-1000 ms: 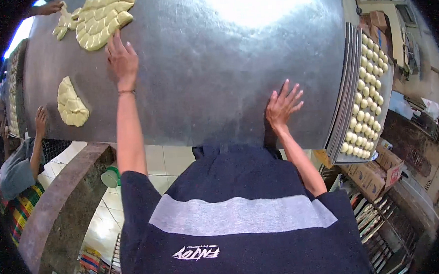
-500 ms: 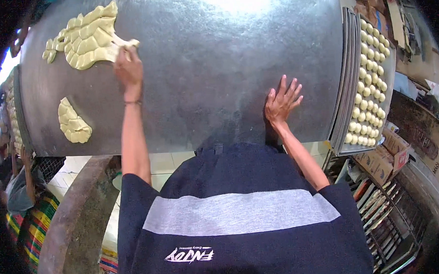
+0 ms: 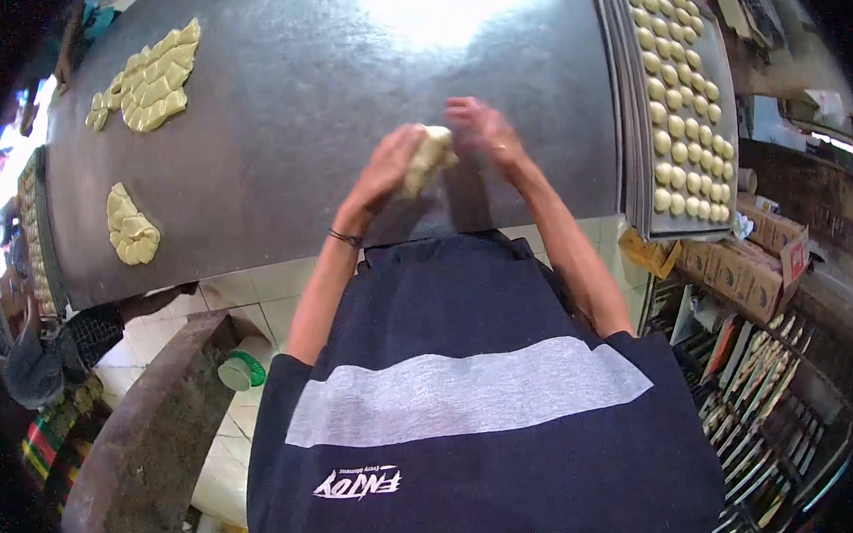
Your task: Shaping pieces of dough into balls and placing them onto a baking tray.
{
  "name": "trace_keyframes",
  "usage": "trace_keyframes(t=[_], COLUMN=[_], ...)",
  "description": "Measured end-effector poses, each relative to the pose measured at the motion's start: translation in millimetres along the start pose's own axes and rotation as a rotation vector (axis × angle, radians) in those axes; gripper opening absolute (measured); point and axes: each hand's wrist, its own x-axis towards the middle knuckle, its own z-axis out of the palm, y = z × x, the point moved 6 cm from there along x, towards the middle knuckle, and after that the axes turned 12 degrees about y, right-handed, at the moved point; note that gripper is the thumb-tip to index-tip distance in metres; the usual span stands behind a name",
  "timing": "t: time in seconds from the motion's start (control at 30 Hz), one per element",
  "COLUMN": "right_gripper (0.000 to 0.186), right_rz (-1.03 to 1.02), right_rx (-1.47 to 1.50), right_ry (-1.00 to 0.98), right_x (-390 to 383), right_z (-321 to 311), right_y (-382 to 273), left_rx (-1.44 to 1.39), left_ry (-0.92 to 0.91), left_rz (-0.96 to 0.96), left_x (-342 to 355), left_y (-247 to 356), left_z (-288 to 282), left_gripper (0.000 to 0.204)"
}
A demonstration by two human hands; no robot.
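Observation:
Near the middle of the metal worktable [image 3: 323,127], my left hand [image 3: 388,164] grips a lump of pale yellow dough [image 3: 428,158] above the surface. My right hand [image 3: 487,136] is just to the right of the dough, blurred, its fingers stretched out and apparently holding nothing. A larger sheet of dough, scored into segments [image 3: 156,83], lies at the table's far left. Closer to me on the left rests a smaller scored piece of dough [image 3: 132,226].
A tray of round dough balls [image 3: 683,108] sits on a stack of trays at the right. Cardboard boxes [image 3: 735,268] and a metal rack [image 3: 762,413] stand below it. At the left are another person's arm [image 3: 158,300] and a jar with a green lid [image 3: 244,371].
My left hand has come from the large dough sheet to the table's middle, carrying a dough piece. My right hand has lifted off the table and moved left toward it. The view has shifted.

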Motion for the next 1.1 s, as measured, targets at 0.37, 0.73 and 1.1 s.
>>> trace_keyframes(t=[0.37, 0.73, 1.1], right_gripper=[0.014, 0.012, 0.017], right_rz=[-0.115, -0.445, -0.758], right_rx=[0.036, 0.175, -0.076], right_ry=[0.067, 0.62, 1.207], right_x=[-54.0, -38.2, -143.9], right_z=[-72.4, -216.8, -286.1], right_y=[-23.6, -86.0, -78.8], left_rx=[-0.19, 0.15, 0.471], left_ry=[-0.486, -0.384, 0.177], left_rz=[-0.486, -0.111, 0.092], left_x=[-63.3, -15.5, -24.8], left_y=[16.6, 96.0, -21.4], left_z=[70.7, 64.3, -96.2], left_gripper=[0.032, 0.035, 0.028])
